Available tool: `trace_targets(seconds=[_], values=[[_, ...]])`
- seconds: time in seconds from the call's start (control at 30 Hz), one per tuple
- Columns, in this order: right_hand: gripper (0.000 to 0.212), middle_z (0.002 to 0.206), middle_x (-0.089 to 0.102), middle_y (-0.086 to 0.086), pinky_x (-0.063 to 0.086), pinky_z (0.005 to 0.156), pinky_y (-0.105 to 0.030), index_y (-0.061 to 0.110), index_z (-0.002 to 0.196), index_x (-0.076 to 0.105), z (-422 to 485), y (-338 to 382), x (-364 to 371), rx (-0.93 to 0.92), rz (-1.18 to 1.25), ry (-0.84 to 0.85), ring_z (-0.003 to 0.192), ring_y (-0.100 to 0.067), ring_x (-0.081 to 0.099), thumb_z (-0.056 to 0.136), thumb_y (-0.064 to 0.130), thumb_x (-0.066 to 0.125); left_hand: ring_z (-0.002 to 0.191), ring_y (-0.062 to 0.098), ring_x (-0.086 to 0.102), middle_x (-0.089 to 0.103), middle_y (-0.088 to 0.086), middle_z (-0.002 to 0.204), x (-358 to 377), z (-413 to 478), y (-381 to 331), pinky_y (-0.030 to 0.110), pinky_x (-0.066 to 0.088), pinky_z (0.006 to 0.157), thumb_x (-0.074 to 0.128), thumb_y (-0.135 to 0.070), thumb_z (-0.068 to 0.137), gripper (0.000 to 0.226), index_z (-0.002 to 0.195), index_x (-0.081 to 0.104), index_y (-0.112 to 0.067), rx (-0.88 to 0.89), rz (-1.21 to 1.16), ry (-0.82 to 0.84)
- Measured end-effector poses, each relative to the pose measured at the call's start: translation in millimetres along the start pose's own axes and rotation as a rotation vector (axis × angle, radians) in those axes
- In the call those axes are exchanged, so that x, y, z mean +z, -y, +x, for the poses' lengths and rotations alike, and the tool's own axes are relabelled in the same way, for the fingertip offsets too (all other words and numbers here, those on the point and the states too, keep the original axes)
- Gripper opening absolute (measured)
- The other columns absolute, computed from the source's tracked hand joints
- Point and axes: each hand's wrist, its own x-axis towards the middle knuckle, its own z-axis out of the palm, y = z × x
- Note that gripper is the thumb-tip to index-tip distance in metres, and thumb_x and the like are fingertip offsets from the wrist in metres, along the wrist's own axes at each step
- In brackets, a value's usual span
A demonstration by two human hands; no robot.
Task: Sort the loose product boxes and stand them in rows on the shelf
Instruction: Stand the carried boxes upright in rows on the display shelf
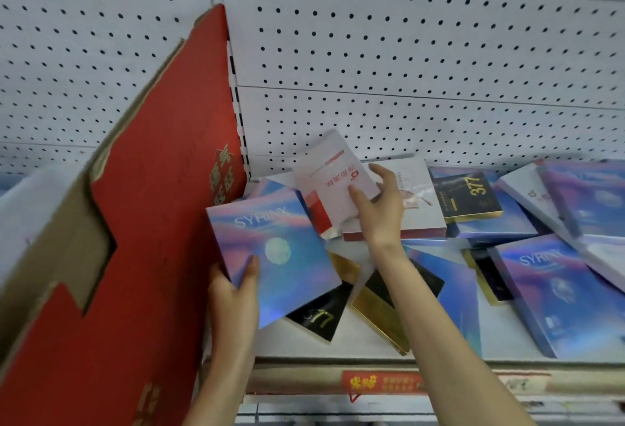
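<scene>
Boxes are in both hands. The left hand point(233, 287) grips the blue box point(270, 263) by its lower left corner, thumb on the printed face and fingers behind. The box is held tilted above the shelf point(297, 348), just beside the red carton point(152, 256). The right hand point(378, 209) pinches the white box point(333, 185) at its right edge, thumb on the front and fingers wrapped over the far side. This box is lifted clear of the pile, upside down to judge by its lettering, with its red side turned left.

Both look like light, stiff card cartons, flat and thin. The glossy film on the blue one is likely slippery, and a one-corner hold lets it swing. Taking it by two opposite edges, or supporting the bottom edge, would be surer. Corners and thin faces would probably dent under a hard squeeze, so a firm grasp on the edges seems better than pressure on the middle.

Around them the rest lie loose and flat on the shelf, overlapping: black boxes point(318, 317) marked 377 with gold sides, more blue ones, and a flat white one beneath the right hand. None stands in a row yet. Behind is pegboard point(406, 53).
</scene>
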Motion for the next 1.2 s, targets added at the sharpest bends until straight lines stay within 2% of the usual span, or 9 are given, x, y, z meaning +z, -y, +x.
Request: trace_targets(seconds=[0.17, 0.33, 0.47, 0.6, 0.7, 0.83, 0.93, 1.07, 1.2], values=[[0.029, 0.094, 0.064, 0.000, 0.054, 0.062, -0.020, 0.018, 0.116, 0.052, -1, 2, -78, 0.142, 0.305, -0.258, 0.077, -0.006, 0.068, 0.090, 0.016, 0.066, 0.115, 0.020, 0.058, 0.062, 0.007, 0.124, 6, -16, -16, 0.041, 0.044, 0.102, 0.065, -0.019, 0.087, 0.043, 0.128, 0.054, -0.009, -0.002, -0.100, 0.128], [0.022, 0.083, 0.068, 0.002, 0.054, 0.062, -0.026, 0.024, 0.113, 0.058, -11, 5, -161, 0.080, 0.238, -0.283, 0.069, -0.007, 0.065, 0.092, 0.021, 0.062, 0.069, -0.010, 0.061, 0.065, -0.009, 0.091, 32, -37, -40, 0.008, 0.047, 0.058, 0.054, -0.013, 0.094, 0.010, 0.100, 0.059, -0.020, -0.035, -0.170, 0.253], [0.012, 0.079, 0.069, 0.003, 0.051, 0.057, -0.024, 0.029, 0.102, 0.062, -9, 12, -222, 0.053, 0.199, -0.327, 0.063, -0.007, 0.062, 0.093, 0.023, 0.062, 0.080, 0.013, 0.063, 0.067, -0.006, 0.087, 63, -55, -60, 0.023, 0.051, 0.061, 0.061, -0.025, 0.090, 0.007, 0.089, 0.060, -0.018, -0.063, -0.219, 0.334], [0.006, 0.062, 0.068, 0.015, 0.048, 0.046, -0.016, 0.025, 0.099, 0.061, -2, 33, -290, 0.020, 0.249, -0.412, 0.050, 0.000, 0.059, 0.093, 0.026, 0.062, 0.075, 0.006, 0.058, 0.063, -0.009, 0.086, 98, -82, -97, 0.018, 0.044, 0.061, 0.068, -0.033, 0.086, 0.023, 0.098, 0.059, -0.016, 0.082, -0.177, 0.393], [0.007, 0.075, 0.069, 0.010, 0.051, 0.052, -0.017, 0.023, 0.098, 0.063, 1, 49, -342, 0.001, 0.214, -0.351, 0.056, -0.001, 0.061, 0.092, 0.027, 0.063, 0.070, -0.008, 0.059, 0.064, -0.010, 0.089, 133, -109, -122, 0.007, 0.045, 0.062, 0.064, -0.027, 0.089, 0.019, 0.102, 0.058, -0.015, 0.157, -0.194, 0.455], [0.016, 0.083, 0.074, 0.004, 0.055, 0.065, -0.026, 0.021, 0.098, 0.070, -4, 56, -408, 0.065, 0.119, -0.162, 0.067, -0.012, 0.068, 0.085, 0.029, 0.070, 0.077, 0.012, 0.058, 0.065, -0.004, 0.088, 189, -169, -148, 0.028, 0.047, 0.068, 0.066, -0.035, 0.085, 0.024, 0.101, 0.061, -0.018, 0.178, -0.193, 0.588], [0.010, 0.072, 0.073, 0.011, 0.055, 0.056, -0.020, 0.024, 0.082, 0.069, -10, 57, -459, 0.096, 0.085, -0.142, 0.061, -0.007, 0.068, 0.081, 0.032, 0.074, 0.071, 0.006, 0.055, 0.059, -0.008, 0.083, 227, -228, -164, 0.012, 0.043, 0.058, 0.070, -0.040, 0.079, 0.030, 0.097, 0.058, -0.019, 0.209, -0.198, 0.627], [0.020, 0.074, 0.074, 0.006, 0.050, 0.053, -0.015, 0.017, 0.088, 0.070, -14, 48, -529, 0.059, -0.050, -0.131, 0.058, -0.005, 0.065, 0.078, 0.034, 0.077, 0.054, -0.011, 0.055, 0.060, -0.012, 0.079, 270, -305, -164, 0.004, 0.039, 0.048, 0.070, -0.018, 0.082, 0.014, 0.088, 0.057, -0.021, 0.221, -0.216, 0.726], [0.024, 0.071, 0.072, 0.004, 0.048, 0.055, -0.017, 0.016, 0.082, 0.070, -23, 28, -601, 0.050, -0.119, -0.208, 0.057, -0.004, 0.063, 0.073, 0.035, 0.081, 0.059, -0.005, 0.063, 0.071, -0.013, 0.076, 312, -376, -164, 0.010, 0.047, 0.051, 0.074, -0.013, 0.077, 0.021, 0.093, 0.063, -0.020, 0.149, -0.294, 0.846]])
